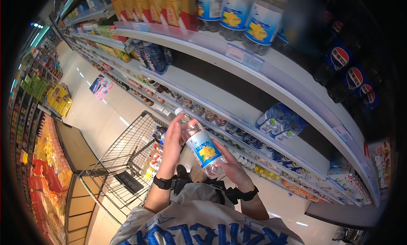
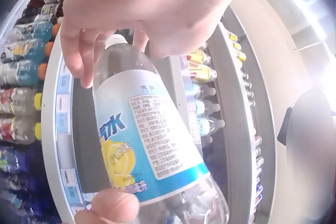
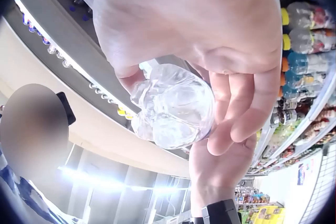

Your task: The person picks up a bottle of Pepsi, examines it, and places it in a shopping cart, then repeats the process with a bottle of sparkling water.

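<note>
A clear plastic bottle of lemon soda [image 1: 204, 149] with a white cap and a blue-and-white label is tilted in front of my body, held by both hands. My left hand [image 1: 171, 140] grips it at the neck, fingers around the part just below the cap. Near the base, my right hand [image 1: 235, 171] holds the lower end between thumb and fingers. The left wrist view shows the label's small print [image 2: 157, 134] turned toward that camera. In the right wrist view the bottle's ridged clear bottom [image 3: 176, 108] faces out beside my right hand.
A wire shopping cart [image 1: 127, 160] with several bottles inside stands at my left. Ahead is a long shelf [image 1: 220, 50] bearing similar lemon soda bottles [image 1: 263, 27], cartons [image 1: 176, 10] and dark cola bottles [image 1: 354, 75]. Packs of bottles [image 1: 282, 122] lie on the tier below.
</note>
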Demonstrator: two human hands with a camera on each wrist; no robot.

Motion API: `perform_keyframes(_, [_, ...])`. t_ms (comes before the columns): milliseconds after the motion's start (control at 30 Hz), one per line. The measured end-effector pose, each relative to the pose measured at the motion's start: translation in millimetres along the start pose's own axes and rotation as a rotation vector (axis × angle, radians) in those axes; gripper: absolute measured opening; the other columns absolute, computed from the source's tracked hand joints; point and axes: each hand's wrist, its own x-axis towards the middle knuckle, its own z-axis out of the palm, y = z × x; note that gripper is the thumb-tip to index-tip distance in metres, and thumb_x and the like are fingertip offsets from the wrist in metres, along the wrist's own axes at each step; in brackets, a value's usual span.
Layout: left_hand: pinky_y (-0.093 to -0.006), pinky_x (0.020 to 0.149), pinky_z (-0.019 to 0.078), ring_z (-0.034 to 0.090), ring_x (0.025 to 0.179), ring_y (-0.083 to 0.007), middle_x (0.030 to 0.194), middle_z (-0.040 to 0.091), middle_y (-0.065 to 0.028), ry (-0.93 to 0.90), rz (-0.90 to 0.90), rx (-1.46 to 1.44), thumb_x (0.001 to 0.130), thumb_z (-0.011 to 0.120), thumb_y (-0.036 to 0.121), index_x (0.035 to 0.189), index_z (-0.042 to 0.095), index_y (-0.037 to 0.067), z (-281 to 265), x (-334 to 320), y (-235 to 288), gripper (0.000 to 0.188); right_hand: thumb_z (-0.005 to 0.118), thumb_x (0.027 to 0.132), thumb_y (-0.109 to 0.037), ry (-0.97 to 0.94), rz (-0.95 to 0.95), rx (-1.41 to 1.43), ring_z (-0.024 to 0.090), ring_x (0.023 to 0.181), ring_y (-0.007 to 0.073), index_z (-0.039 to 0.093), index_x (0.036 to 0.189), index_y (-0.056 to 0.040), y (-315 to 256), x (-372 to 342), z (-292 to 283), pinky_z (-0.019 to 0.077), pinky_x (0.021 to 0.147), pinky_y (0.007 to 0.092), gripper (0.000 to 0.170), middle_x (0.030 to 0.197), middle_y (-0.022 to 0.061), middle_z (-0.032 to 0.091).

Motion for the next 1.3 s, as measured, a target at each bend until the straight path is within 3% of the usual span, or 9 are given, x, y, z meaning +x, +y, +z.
perform_keyframes(100, [-0.0313, 0.094, 0.0468, 0.059, 0.113, -0.018, 0.129, 0.06, -0.0134, 0.039, 0.048, 0.074, 0.105, 0.038, 0.033, 0.142, 0.04, 0.006, -39, -2, 17, 0.046, 0.063, 0.089, -0.035, -0.003, 0.063, -0.009, 0.036, 0.138, 0.0242, 0.016, 0.152, 0.0005, 16, 25, 14, 0.0349, 0.11, 0.0367, 0.087, 0.153, 0.0165, 0.028])
perform_keyframes(167, [-0.0299, 0.093, 0.0464, 0.059, 0.112, -0.0171, 0.129, 0.06, -0.0126, 0.06, 0.095, 0.088, 0.104, 0.042, 0.029, 0.141, 0.042, 0.006, -65, -1, 28, 0.044, 0.064, 0.088, -0.02, -0.041, 0.263, 0.009, 0.052, 0.121, 0.0208, 0.019, 0.152, -0.0019, 20, 42, 34, 0.0511, 0.092, 0.0345, 0.08, 0.143, 0.0139, 0.04])
perform_keyframes(267, [-0.0263, 0.09, 0.0459, 0.059, 0.105, -0.013, 0.127, 0.061, -0.0098, 0.116, 0.129, 0.085, 0.1, 0.053, 0.02, 0.138, 0.048, 0.006, -113, -6, 41, 0.041, 0.067, 0.086, -0.012, -0.082, 0.255, 0.036, 0.06, 0.103, 0.0159, 0.023, 0.15, -0.0038, 47, 73, 57, 0.0569, 0.078, 0.0311, 0.078, 0.128, 0.0103, 0.052])
perform_keyframes(500, [-0.0227, 0.075, 0.0438, 0.057, 0.094, -0.0073, 0.116, 0.062, -0.003, 0.123, 0.192, 0.332, 0.101, 0.049, 0.02, 0.142, 0.047, 0.01, -221, -20, 65, 0.042, 0.07, 0.082, -0.007, -0.06, 0.335, -0.019, 0.06, 0.085, 0.013, 0.028, 0.149, -0.0036, 90, 131, 136, 0.0458, 0.068, 0.0256, 0.079, 0.108, 0.0067, 0.059])
perform_keyframes(700, [-0.0246, 0.071, 0.0495, 0.058, 0.1, -0.0119, 0.124, 0.062, -0.0087, 0.382, 0.132, 0.115, 0.101, 0.048, 0.024, 0.148, 0.022, 0.012, -287, -35, 62, 0.055, 0.064, 0.085, -0.003, -0.012, 0.425, -0.105, 0.06, 0.097, 0.016, 0.032, 0.147, -0.0024, 145, 172, 172, 0.0521, 0.076, 0.0303, 0.07, 0.119, 0.0091, 0.057])
perform_keyframes(867, [-0.0273, 0.069, 0.0548, 0.061, 0.103, -0.0172, 0.131, 0.06, -0.0124, 0.56, 0.057, -0.106, 0.1, 0.051, 0.031, 0.133, 0.032, 0.007, -342, -33, 30, 0.045, 0.059, 0.089, -0.006, -0.024, 0.451, -0.08, 0.06, 0.108, 0.0228, 0.036, 0.144, -0.0035, 187, 195, 190, 0.0552, 0.084, 0.0404, 0.06, 0.126, 0.0111, 0.056])
perform_keyframes(967, [-0.0311, 0.074, 0.058, 0.061, 0.1, -0.0185, 0.116, 0.064, -0.0115, 0.521, -0.052, -0.2, 0.097, 0.056, 0.034, 0.128, 0.045, 0.007, -375, -29, 3, 0.042, 0.06, 0.089, -0.004, -0.029, 0.529, -0.029, 0.06, 0.106, 0.0203, 0.033, 0.146, -0.0024, 204, 209, 193, 0.056, 0.083, 0.0383, 0.063, 0.125, 0.011, 0.056])
perform_keyframes(1133, [-0.0289, 0.067, 0.0572, 0.062, 0.095, -0.0145, 0.106, 0.063, -0.0072, 0.494, -0.264, -0.143, 0.092, 0.064, 0.039, 0.131, 0.046, 0.007, -387, -28, -7, 0.054, 0.066, 0.087, -0.009, -0.063, 0.67, -0.123, 0.062, 0.098, 0.0178, 0.029, 0.148, -0.001, 241, 234, 166, 0.0565, 0.08, 0.0342, 0.072, 0.118, 0.0102, 0.058])
perform_keyframes(1300, [-0.0285, 0.065, 0.0542, 0.062, 0.091, -0.0144, 0.104, 0.062, -0.0062, 0.707, -0.399, -0.077, 0.085, 0.073, 0.038, 0.129, 0.048, 0.009, -397, -10, -53, 0.058, 0.072, 0.086, -0.026, -0.328, 0.606, -0.416, 0.06, 0.099, 0.0127, 0.044, 0.139, -0.0018, 284, 265, 139, 0.0499, 0.085, 0.0278, 0.065, 0.112, 0.0061, 0.063])
